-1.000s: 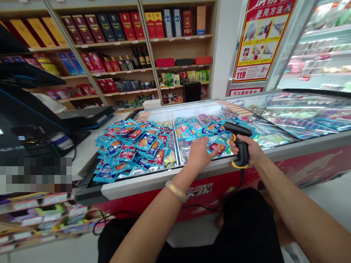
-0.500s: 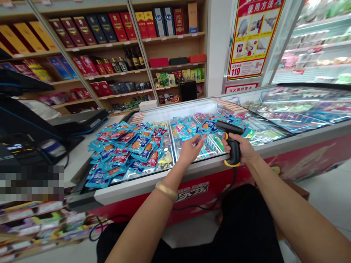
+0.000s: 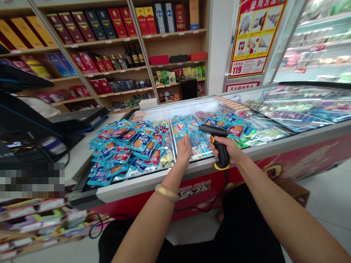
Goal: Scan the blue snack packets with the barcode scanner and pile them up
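My left hand (image 3: 184, 149), a bracelet on its wrist, is closed over the freezer's glass top. It pinches the edge of a light-blue snack packet (image 3: 193, 134), whose paler printed side faces up. In my right hand (image 3: 228, 148) is a black and yellow barcode scanner (image 3: 222, 153), its fingers wrapped round the handle. The scanner's head points left, just above and beside that packet. A big heap of blue snack packets (image 3: 126, 146) lies left of my hands. More such packets (image 3: 236, 128) form a smaller pile beyond the scanner.
Under the glass of the chest freezer (image 3: 153, 179) are wire baskets with colourful packages. A counter with black checkout equipment (image 3: 79, 120) stands at left. Shelves (image 3: 109, 42) of boxes and bottles line the back. The scanner's cable (image 3: 203, 210) hangs down the freezer's front.
My left hand has closed on a packet and shifted slightly left. My right hand has brought the scanner left and a little down, towards that packet.
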`<state>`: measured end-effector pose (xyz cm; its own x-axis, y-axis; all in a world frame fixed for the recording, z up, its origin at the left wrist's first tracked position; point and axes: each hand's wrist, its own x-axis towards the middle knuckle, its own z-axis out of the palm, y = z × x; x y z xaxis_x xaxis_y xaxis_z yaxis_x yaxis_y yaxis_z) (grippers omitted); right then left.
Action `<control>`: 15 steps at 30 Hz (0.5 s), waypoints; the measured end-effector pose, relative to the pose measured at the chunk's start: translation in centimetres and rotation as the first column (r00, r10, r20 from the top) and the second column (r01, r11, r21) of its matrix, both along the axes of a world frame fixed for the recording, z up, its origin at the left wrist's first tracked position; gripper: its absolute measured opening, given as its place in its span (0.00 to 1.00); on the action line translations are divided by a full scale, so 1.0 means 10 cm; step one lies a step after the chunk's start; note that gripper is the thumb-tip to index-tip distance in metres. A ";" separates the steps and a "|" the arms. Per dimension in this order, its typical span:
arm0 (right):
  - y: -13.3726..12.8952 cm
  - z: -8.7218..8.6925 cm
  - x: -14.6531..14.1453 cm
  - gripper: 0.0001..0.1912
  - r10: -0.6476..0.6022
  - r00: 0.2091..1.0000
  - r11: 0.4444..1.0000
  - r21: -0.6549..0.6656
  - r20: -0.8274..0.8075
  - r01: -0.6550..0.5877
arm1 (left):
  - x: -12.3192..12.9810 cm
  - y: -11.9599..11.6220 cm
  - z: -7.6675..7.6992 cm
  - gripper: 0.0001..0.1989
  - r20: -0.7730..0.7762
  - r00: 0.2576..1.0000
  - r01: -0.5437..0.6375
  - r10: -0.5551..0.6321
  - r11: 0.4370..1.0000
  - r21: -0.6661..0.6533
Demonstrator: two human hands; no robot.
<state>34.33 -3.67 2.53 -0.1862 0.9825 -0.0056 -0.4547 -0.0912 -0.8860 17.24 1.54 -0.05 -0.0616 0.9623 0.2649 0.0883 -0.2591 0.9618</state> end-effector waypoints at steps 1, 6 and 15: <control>0.00 0.00 0.00 0.15 0.004 1.000 1.000 -0.003 0.005 -0.004 | 0.00 0.00 0.00 0.22 -0.014 1.000 -0.011 0.011 1.000 0.011; 0.01 0.01 0.00 0.16 0.017 1.000 1.000 -0.014 0.022 -0.017 | -0.01 -0.01 0.01 0.23 -0.063 0.998 -0.025 0.029 0.998 0.049; 0.01 0.03 -0.01 0.16 0.013 0.999 1.000 -0.016 0.037 -0.013 | -0.02 0.00 -0.01 0.21 -0.044 0.999 0.002 -0.001 1.000 0.015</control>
<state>34.21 -3.59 2.82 -0.1983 0.9797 -0.0280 -0.4203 -0.1108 -0.9006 17.05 1.58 -0.14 -0.0479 0.9582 0.2819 0.1304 -0.2738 0.9529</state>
